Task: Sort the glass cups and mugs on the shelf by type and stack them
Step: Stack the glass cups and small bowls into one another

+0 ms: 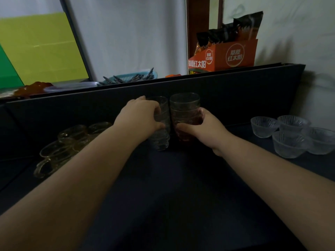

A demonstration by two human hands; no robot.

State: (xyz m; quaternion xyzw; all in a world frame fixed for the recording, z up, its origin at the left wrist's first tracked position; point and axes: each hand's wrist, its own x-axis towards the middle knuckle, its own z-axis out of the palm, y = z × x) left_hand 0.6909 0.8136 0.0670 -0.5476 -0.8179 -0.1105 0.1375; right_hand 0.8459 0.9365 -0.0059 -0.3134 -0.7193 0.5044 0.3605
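Two stacks of glass tumblers stand side by side at the middle of the dark shelf, close to its back wall. The left hand wraps its fingers and thumb around the clear tumbler stack; the right hand grips the slightly taller reddish-tinted tumbler stack, and the two stacks look to be touching or nearly so. Toward the left edge, handled glass mugs sit grouped together. Near the right edge, four ribbed glass bowls-like cups cluster unstacked. Sorting by type seems largely done; the small cups, and perhaps the mugs, likely remain to stack.
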